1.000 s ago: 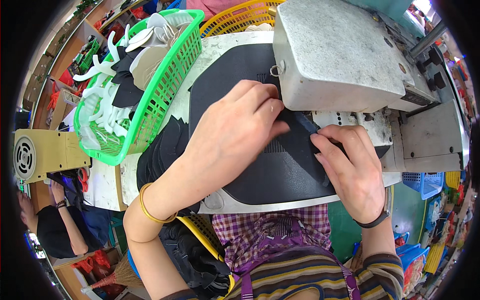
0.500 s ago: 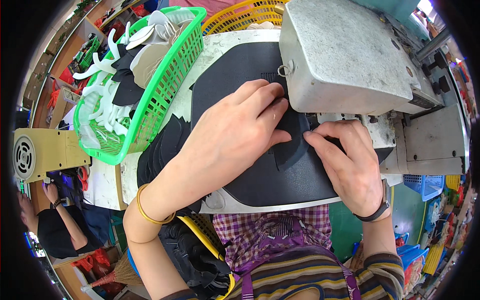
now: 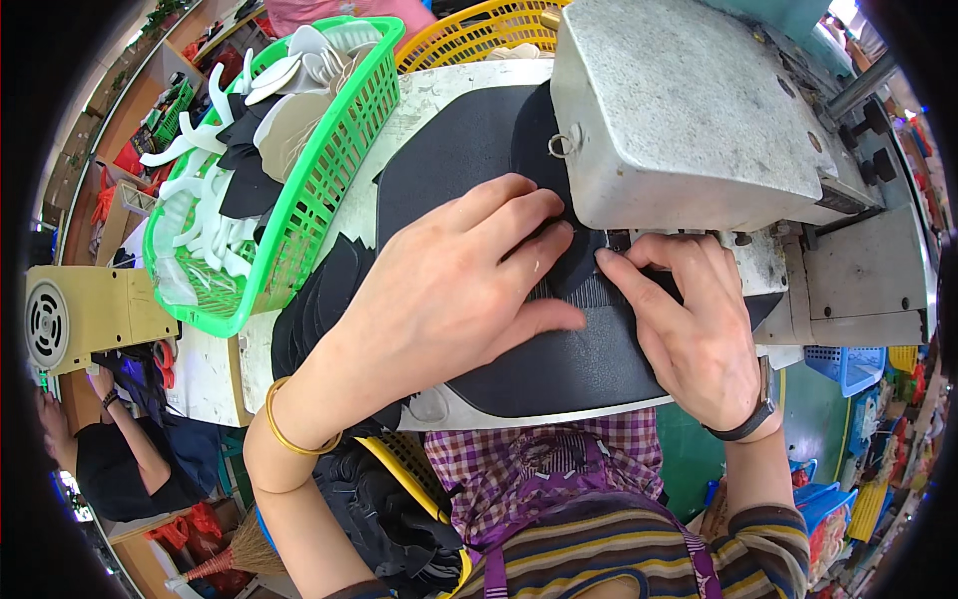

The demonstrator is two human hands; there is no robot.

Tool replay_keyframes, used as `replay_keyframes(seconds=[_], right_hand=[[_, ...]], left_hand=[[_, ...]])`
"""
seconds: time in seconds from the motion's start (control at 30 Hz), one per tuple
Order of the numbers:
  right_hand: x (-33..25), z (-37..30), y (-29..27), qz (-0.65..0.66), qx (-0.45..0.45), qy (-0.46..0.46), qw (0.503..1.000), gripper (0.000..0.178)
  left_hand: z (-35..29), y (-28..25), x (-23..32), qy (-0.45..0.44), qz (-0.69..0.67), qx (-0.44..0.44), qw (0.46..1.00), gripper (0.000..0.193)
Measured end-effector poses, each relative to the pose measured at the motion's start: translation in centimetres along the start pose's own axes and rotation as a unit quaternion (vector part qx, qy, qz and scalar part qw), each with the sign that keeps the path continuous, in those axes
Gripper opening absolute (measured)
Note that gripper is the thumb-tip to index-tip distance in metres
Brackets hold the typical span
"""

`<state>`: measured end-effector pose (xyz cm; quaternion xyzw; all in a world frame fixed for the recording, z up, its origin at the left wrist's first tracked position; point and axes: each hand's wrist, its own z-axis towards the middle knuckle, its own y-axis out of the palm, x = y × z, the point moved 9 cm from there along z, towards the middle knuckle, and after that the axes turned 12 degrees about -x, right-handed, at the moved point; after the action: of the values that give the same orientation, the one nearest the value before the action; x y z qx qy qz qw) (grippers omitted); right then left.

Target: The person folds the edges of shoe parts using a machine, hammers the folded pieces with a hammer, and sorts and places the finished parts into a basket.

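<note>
In the head view, the right hand [image 3: 689, 329] grasps the edge of the black piece [image 3: 576, 268] at its fingertips; the left hand [image 3: 474, 270] rests over the piece, fingers bent, grip not determinable. The piece lies on the black mat [image 3: 444, 135], beside the grey machine head [image 3: 689, 120].

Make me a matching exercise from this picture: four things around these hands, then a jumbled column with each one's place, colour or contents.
1. Green basket
2. Bangle
3. Wristband
4. Curved black piece

A. Strapped just behind the right hand
B. Between left hand and right hand
C. Gold
D. Holding white pieces

Pairs: 1-D, 2-C, 3-A, 4-B
</note>
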<state>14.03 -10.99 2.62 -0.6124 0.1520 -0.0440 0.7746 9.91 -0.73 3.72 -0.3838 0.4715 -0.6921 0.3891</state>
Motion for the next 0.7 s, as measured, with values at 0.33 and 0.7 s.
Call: replay_keyframes(seconds=[0.33, 0.7], right_hand=[[0.1, -0.1, 0.0, 0.005, 0.011, 0.011, 1.000, 0.044], [0.1, -0.1, 0.0, 0.005, -0.003, 0.003, 1.000, 0.045]], left_hand=[[-0.2, 0.8, 0.5, -0.059, 0.070, -0.055, 0.994, 0.074], [0.5, 1.3, -0.1, -0.120, 0.074, -0.079, 0.987, 0.081]])
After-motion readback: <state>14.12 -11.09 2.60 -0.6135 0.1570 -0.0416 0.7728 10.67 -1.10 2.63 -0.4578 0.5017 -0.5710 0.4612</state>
